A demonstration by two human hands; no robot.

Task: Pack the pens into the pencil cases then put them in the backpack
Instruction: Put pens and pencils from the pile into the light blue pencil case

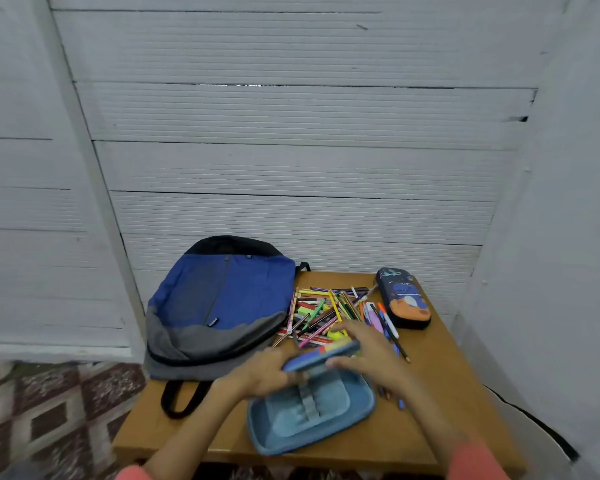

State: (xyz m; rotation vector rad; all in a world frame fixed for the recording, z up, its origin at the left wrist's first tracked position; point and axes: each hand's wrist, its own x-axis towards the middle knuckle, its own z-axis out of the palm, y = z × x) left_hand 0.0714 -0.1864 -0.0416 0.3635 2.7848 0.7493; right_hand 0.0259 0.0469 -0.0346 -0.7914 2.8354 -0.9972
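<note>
White panelled walls stand behind a small wooden surface (440,403). At its near edge lies the open case (312,419), long axis running left to right, its lid (323,356) raised on the far side. The left hand (267,374) grips the lid's left end and the right hand (369,358) grips its right end, both blurred. Just beyond, the pens (326,311) lie heaped, pointing every way. The backpack (219,303) lies flat on the left, top toward the wall. The closed case (404,297) lies at the far right, angled far-left to near-right.
</note>
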